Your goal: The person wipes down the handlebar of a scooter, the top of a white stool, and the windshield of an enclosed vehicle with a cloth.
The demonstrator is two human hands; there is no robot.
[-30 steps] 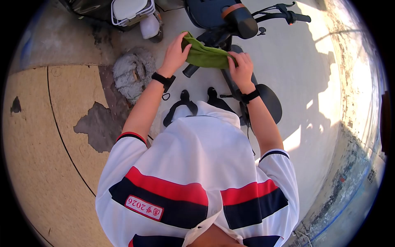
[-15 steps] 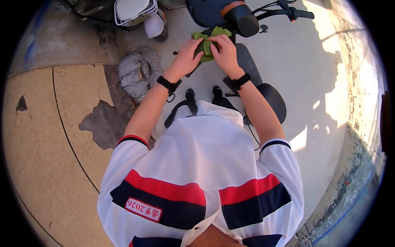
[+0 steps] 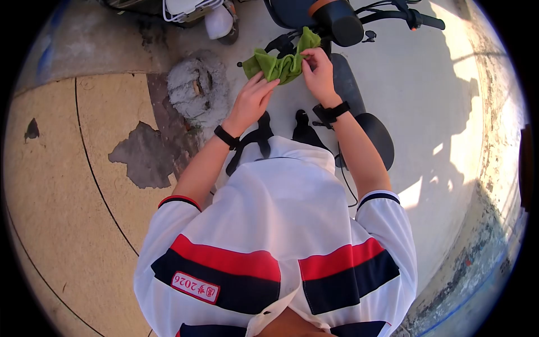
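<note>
Green cloth hangs in the head view between the person's two hands, in front of the scooter's handlebar. One second ago it was drawn out wide and fairly smooth; half a second ago the hands had gathered it into a small bundle. Now the hands are farther apart again, and the cloth lies in loose, crumpled folds, one end standing up near the right. The right hand pinches that end between thumb and fingers. The left hand has its fingertips at the lower edge near the other end; whether they grip or only touch, I cannot tell. The change suggests the cloth is being rearranged rather than held taut. Whether it touches the handlebar behind it cannot be made out.
</note>
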